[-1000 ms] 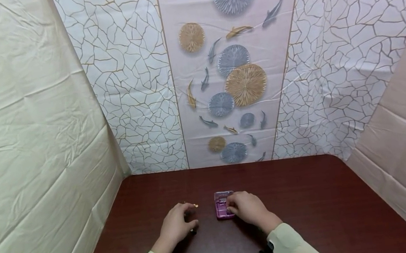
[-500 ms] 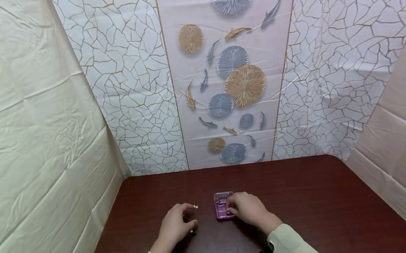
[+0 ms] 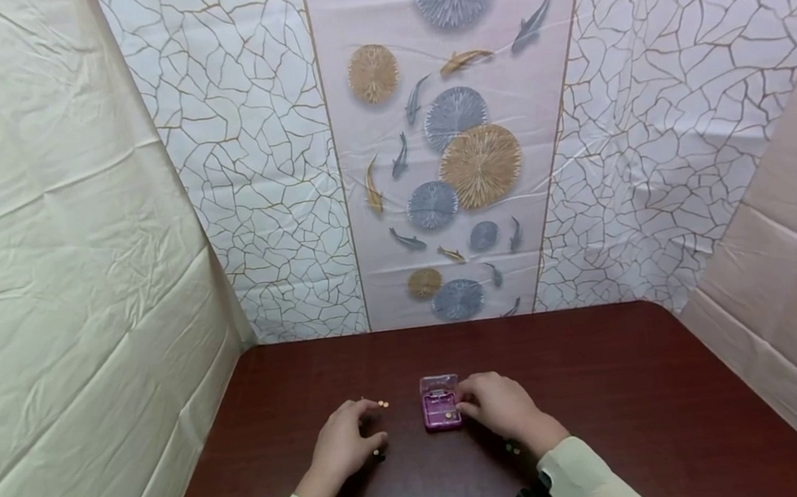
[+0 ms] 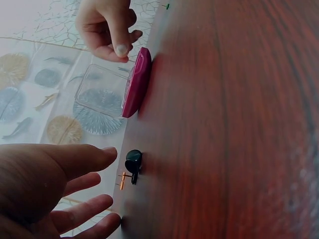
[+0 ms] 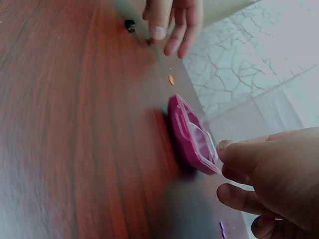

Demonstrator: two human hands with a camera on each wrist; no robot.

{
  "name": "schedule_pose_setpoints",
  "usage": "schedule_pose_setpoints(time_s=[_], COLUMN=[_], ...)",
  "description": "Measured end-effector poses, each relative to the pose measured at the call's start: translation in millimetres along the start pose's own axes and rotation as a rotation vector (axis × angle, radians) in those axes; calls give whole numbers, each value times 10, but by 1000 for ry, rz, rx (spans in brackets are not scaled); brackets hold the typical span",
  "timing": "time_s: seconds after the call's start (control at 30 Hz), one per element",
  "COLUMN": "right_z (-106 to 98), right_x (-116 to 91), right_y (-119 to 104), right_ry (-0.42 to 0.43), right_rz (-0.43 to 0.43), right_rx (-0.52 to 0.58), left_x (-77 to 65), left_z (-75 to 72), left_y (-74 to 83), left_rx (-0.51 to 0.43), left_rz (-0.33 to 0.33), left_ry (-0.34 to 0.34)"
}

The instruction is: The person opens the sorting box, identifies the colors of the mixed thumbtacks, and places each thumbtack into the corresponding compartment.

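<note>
On the dark red wood-grain desk, the bare right hand is drawing back toward the right edge, its fingers loosely bent, apparently gripping nothing. The bare left hand is poised nearer the left edge, fingers parted, holding nothing. Midway between those edges, the magenta plastic box is sitting, clear lid raised. Its near right corner is now revealing a small gold piece, so one placement is apparently finishing.
</note>
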State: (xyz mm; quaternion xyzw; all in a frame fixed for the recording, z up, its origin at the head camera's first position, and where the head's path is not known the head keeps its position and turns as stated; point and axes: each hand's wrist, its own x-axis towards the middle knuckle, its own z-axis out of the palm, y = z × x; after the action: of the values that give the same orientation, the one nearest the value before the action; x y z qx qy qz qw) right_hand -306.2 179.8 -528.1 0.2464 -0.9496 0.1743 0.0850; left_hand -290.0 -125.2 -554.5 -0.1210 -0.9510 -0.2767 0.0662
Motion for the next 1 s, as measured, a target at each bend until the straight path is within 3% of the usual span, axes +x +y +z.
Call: schedule_pose_setpoints(time_s=[0.13, 0.73, 1.0], right_z=[-77, -419, -414], right_x=[-64, -410, -512], right_y=[69, 290, 284], right_ry=[-15, -248, -277], right_rz=[26, 72, 42], right_rx=[3, -18, -25], left_x=[10, -3, -5], left_z=[7, 14, 30], left_y=[-4, -2, 20], left_rx=[2, -13, -17], left_rz=[-3, -2, 3], left_ry=[4, 3, 24])
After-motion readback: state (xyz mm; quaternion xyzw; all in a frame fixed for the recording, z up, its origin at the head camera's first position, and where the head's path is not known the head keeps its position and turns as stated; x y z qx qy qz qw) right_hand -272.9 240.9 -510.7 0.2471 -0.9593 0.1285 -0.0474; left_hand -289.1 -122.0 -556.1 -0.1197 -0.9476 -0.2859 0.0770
